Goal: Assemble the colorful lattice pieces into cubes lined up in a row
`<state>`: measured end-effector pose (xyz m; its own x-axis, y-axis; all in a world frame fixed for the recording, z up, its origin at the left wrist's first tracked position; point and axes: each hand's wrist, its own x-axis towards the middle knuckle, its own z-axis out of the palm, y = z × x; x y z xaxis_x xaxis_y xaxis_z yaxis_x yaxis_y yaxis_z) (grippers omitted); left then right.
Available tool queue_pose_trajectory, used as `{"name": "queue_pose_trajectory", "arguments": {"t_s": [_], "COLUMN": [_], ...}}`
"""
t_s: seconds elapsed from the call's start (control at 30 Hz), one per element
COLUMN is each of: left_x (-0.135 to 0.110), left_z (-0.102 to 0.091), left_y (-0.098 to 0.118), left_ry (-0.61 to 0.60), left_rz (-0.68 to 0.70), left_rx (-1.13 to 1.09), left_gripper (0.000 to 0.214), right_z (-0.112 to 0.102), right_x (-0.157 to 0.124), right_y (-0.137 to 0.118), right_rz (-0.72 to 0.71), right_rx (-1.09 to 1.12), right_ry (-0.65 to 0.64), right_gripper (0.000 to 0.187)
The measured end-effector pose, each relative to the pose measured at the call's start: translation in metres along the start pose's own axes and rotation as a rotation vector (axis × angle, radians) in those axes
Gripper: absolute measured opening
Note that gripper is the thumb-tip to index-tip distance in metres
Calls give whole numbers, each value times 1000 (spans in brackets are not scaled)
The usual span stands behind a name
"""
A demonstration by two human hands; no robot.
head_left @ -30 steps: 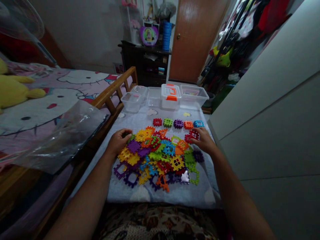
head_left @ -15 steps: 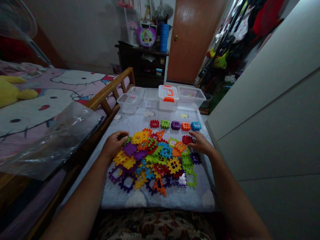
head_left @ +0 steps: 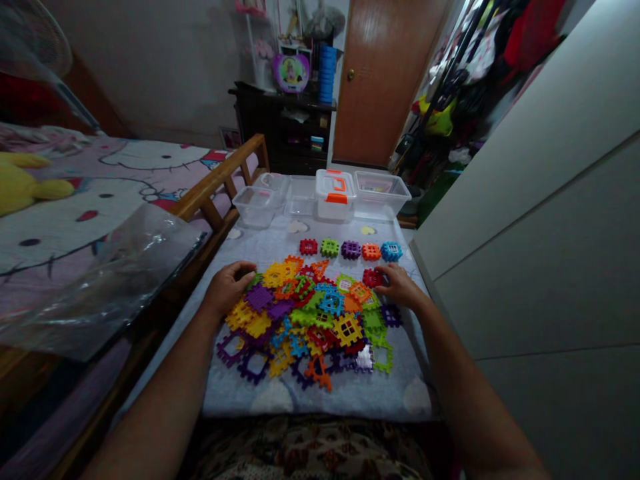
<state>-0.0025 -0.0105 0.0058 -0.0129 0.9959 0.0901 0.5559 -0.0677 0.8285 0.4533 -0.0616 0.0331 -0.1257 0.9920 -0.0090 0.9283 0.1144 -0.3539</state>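
A heap of coloured plastic waffle tiles (head_left: 310, 313) lies on a pale cloth-covered table (head_left: 280, 243). Beyond it stands a row of small tile stacks: red (head_left: 309, 247), green (head_left: 330, 248), purple (head_left: 351, 250), orange (head_left: 371, 252) and blue (head_left: 391, 251). My left hand (head_left: 227, 288) rests curled at the heap's left edge, fingers touching a green tile. My right hand (head_left: 400, 287) sits at the heap's right edge, its fingers pinched on a red tile (head_left: 373, 277).
Clear plastic boxes (head_left: 257, 203) and a white box with an orange latch (head_left: 336, 193) stand at the table's far end. A wooden bed rail (head_left: 220, 183) and a clear plastic bag (head_left: 115, 273) are on the left. A white cabinet (head_left: 540, 220) borders the right.
My right hand has drawn back a little toward the heap with the red tile, which now lies lower and flatter. My left hand has barely moved.
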Motion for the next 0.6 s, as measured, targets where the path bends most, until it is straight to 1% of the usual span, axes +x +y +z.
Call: {"name": "queue_pose_trajectory", "arguments": {"t_s": [0.13, 0.3, 0.43, 0.53, 0.6], "left_x": [1, 4, 4, 3, 2], "left_z": [0, 1, 2, 2, 2], "left_y": [-3, -11, -16, -14, -10], "left_ry": [7, -8, -21, -11, -6], "left_rz": [3, 14, 18, 19, 20], "left_rx": [2, 12, 11, 3, -3], "left_gripper": [40, 41, 41, 42, 42], "right_z": [0, -1, 0, 0, -3], "right_x": [0, 2, 3, 1, 0], "right_y": [-1, -8, -13, -14, -14], "right_rz": [-9, 14, 30, 35, 49], "right_rx": [-49, -148, -184, -214, -217], "right_ry": [4, -34, -25, -28, -6], "right_gripper": [54, 44, 38, 35, 35]}}
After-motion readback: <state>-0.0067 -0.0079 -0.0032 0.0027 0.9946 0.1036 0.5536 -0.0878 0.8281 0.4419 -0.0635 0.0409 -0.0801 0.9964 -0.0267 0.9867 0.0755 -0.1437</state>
